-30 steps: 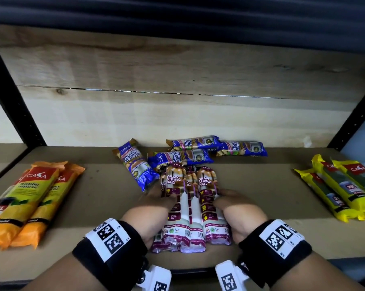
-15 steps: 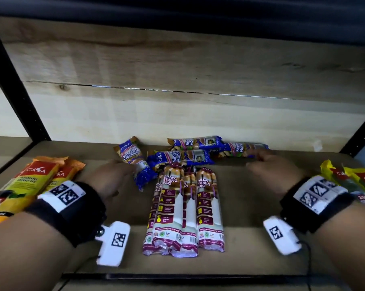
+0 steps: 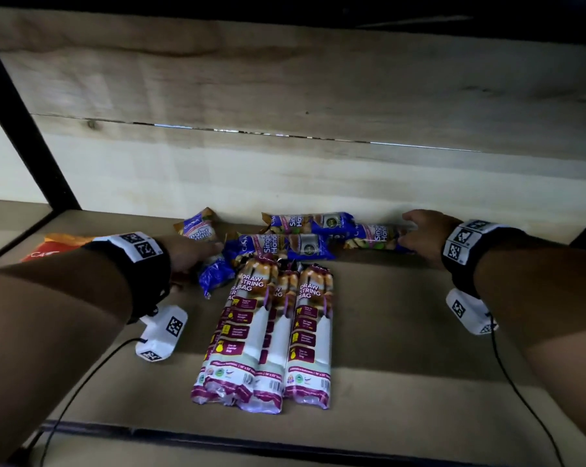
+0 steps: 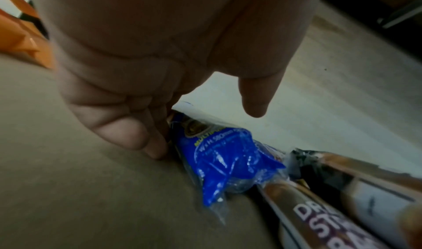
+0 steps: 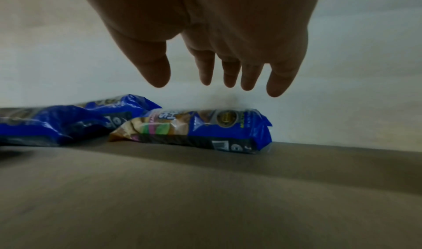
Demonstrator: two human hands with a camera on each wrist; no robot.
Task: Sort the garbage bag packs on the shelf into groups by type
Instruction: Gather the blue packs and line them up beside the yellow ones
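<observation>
Several blue "Single Handle" packs lie at the back of the shelf (image 3: pixel 403 332). My left hand (image 3: pixel 190 261) reaches the tilted leftmost blue pack (image 3: pixel 205 254); its fingers (image 4: pixel 146 141) touch that pack's (image 4: pixel 223 155) left side while the thumb (image 4: pixel 253 99) hovers above it. My right hand (image 3: pixel 416 237) is open at the right end of the rightmost blue pack (image 3: pixel 372 239), its spread fingers (image 5: pixel 230 72) above the pack (image 5: pixel 205 128). Two more blue packs (image 3: pixel 281 246) lie between. Three purple "Draw String Bag" packs (image 3: pixel 268 332) lie side by side in the middle.
Orange packs (image 3: pixel 59 246) lie at the far left, partly hidden by my left forearm. A pale wooden back wall (image 3: pixel 285 163) closes the shelf just behind the blue packs. A black post (image 3: pixel 25 123) stands at the left. Cables trail from both wrist cameras over the front edge.
Both hands let go of the purple packs and reached back, the left to the leftmost blue pack, the right to the rightmost. The yellow packs have left the view.
</observation>
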